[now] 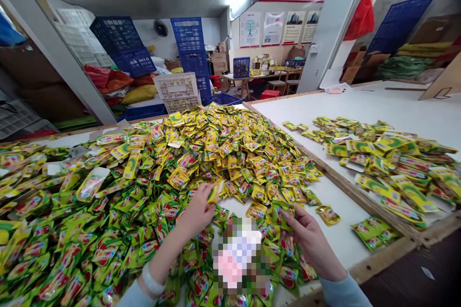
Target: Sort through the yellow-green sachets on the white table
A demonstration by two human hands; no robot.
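My left hand (pixel 198 208) is closed around a small yellow carton (pixel 214 194), whose pale end points up and away. To its right, my right hand (pixel 309 232) pinches a green sachet (pixel 282 214) between thumb and fingers. Both hands are over a large heap of small sachets, yellow ones (pixel 219 139) at the back and green ones with red fruit pictures (pixel 118 230) at the front left. Between my forearms, a pixelated patch covers a pale flat object (pixel 237 254); its kind cannot be made out.
A wooden strip (pixel 334 177) divides the white tabletop (pixel 345 211). Beyond it lie yellow cartons (pixel 389 153). An open carton (pixel 92 184) rests on the heap at left. Behind the table stand blue crates (pixel 189 43) and a white crate (pixel 177 86). A post (pixel 320 29) rises at right.
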